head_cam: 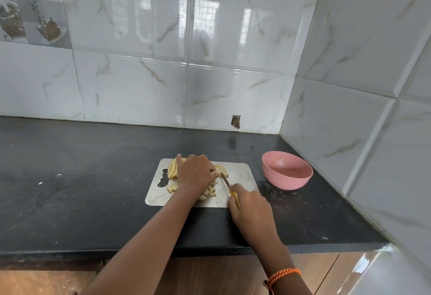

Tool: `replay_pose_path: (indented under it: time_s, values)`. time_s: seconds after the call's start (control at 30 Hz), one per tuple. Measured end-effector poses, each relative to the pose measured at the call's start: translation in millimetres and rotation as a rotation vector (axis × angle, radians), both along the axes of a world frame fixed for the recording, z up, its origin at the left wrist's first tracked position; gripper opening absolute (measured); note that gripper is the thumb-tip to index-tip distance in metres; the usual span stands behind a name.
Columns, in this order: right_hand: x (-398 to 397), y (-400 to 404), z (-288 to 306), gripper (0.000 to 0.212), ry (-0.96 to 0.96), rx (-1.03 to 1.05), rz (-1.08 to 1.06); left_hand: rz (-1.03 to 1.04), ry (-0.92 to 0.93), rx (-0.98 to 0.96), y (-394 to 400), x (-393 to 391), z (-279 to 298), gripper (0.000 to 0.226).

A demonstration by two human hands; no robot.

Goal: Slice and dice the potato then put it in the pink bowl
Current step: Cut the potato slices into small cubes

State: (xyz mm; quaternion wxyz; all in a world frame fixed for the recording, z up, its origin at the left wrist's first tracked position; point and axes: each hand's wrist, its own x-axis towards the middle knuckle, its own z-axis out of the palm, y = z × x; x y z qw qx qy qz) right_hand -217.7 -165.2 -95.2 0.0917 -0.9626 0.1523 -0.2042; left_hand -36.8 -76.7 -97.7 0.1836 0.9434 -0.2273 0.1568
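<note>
Head view: the potato [173, 169] is mostly cut — long slices lie at the far end of the board [242, 173], small dice [210, 192] nearer. The left hand [194, 173] curls over the slices, pinning them; the right hand [248, 206] grips the knife [225, 181], blade at the stack. By the look of it, dicing is midway, and the pink bowl [287, 169] on the counter [81, 178] holds no potato yet. The left hand hides how many slices remain.

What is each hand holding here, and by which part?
The right hand grips the knife by its yellow handle. The left hand holds the potato slices down on the cutting board from above.
</note>
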Motion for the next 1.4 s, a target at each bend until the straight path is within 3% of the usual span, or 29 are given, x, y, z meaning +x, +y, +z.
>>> replay_pose_path:
  time_s: [0.6, 1.0, 1.2, 1.4]
  values:
    - [-8.8, 7.8, 8.9, 0.030, -0.008, 0.011, 0.002, -0.009, 0.000, -0.006, 0.0, 2.9, -3.4, 0.024]
    - [51.3, -7.6, 5.3, 0.031, -0.019, 0.048, 0.013, -0.025, 0.022, 0.005, 0.3, 12.3, -10.9, 0.029]
    - [51.9, -15.9, 0.3, 0.037, -0.117, 0.067, 0.042, -0.032, -0.009, -0.061, 1.6, 16.9, -11.3, 0.023]
    - [54.2, -15.2, -2.4, 0.035, -0.058, 0.042, 0.061, -0.015, -0.020, -0.049, 1.0, 14.1, -9.4, 0.025]
